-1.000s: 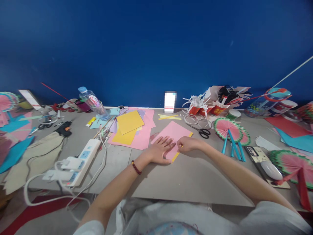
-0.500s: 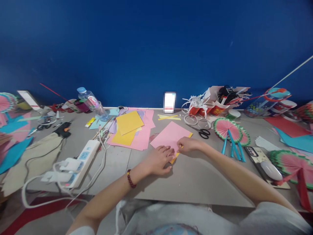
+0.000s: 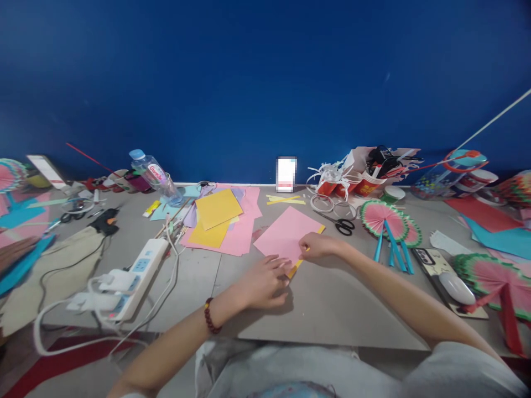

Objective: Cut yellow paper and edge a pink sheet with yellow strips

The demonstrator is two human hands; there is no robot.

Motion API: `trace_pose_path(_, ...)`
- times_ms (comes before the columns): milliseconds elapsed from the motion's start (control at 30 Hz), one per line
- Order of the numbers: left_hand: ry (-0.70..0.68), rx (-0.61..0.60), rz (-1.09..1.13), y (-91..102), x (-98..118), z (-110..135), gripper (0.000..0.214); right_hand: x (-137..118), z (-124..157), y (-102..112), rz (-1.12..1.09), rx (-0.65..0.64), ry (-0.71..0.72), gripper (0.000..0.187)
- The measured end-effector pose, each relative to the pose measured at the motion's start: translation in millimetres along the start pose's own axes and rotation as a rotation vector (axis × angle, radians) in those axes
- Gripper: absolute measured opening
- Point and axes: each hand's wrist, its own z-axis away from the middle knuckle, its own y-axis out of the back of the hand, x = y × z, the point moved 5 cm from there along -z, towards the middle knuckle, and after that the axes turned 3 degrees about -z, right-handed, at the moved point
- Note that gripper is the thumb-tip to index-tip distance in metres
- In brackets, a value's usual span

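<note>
A pink sheet of paper (image 3: 286,229) lies turned at an angle on the table in front of me, with a yellow strip (image 3: 295,268) showing along its right edge. My left hand (image 3: 263,280) rests with fingers stretched out over the sheet's lower corner. Curled fingers of my right hand (image 3: 316,245) are closed at the yellow-edged side of the sheet; the fingertips are partly hidden. Beyond the sheet lie thin yellow strips (image 3: 286,199). Black-handled scissors (image 3: 344,226) are to the right.
Stacked pink and yellow papers (image 3: 219,209), a tilted water bottle (image 3: 155,176) and a white power strip (image 3: 143,271) with cables are on the left. Rightward are paper fans (image 3: 384,220), cups (image 3: 369,185), and a mouse (image 3: 456,288). Another person's hand (image 3: 16,251) shows at far left.
My left hand has slid down and left, toward me, along the sheet's lower corner. My right hand stays at the yellow edge. Another person's hand has appeared at the far left.
</note>
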Motion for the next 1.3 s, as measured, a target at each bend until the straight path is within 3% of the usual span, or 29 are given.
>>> trace_pose_path(200,0.153,0.111,0.015,-15.3,0,-23,0.043,2,1,-2,-0.016,0.032,-0.007,0.016)
trace_pose_path(367,0.199,0.095,-0.024,-33.9,1,-27,0.049,3,6,0,-0.002,0.089,-0.045,0.023)
trace_pose_path(567,0.205,0.118,-0.024,-32.2,0,-24,0.047,-2,16,11,-0.169,-0.006,0.071,0.019)
trace_pose_path(700,0.210,0.123,-0.021,-32.2,1,-26,0.045,6,22,14,-0.243,-0.072,-0.008,0.016)
trace_pose_path(1000,0.185,0.156,0.004,-28.2,0,-23,0.039,23,19,15,-0.112,0.053,0.041,0.022)
trace_pose_path(1300,0.172,0.183,0.006,-27.1,0,-22,0.038,28,11,10,-0.034,0.096,-0.036,0.020)
